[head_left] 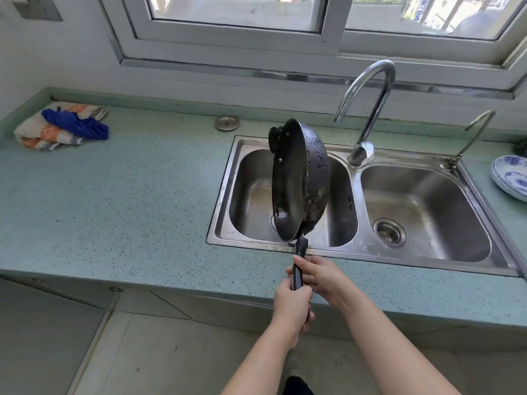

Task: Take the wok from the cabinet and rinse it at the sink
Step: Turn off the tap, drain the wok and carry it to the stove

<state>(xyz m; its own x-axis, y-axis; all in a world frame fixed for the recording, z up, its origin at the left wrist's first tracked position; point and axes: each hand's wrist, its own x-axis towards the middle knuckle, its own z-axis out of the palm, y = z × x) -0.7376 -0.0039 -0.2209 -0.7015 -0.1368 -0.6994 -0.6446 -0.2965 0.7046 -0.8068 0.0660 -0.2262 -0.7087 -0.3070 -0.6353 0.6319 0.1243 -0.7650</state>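
Note:
A black wok (299,181) hangs on edge over the left basin of the steel double sink (353,249), its inside facing left and its wet, worn underside facing right. Its long black handle (299,260) points back toward me over the counter's front edge. My left hand (292,307) grips the end of the handle. My right hand (319,276) grips the handle just ahead of it. The tall curved faucet (368,109) stands behind the divider between the basins, and I see no water running from it.
A crumpled cloth with a blue rag (61,126) lies at the counter's far left. A round metal cap (226,123) sits behind the sink. A small second tap (473,132) stands at the right, and a blue-and-white dish (510,178) rests beyond it. A window runs above.

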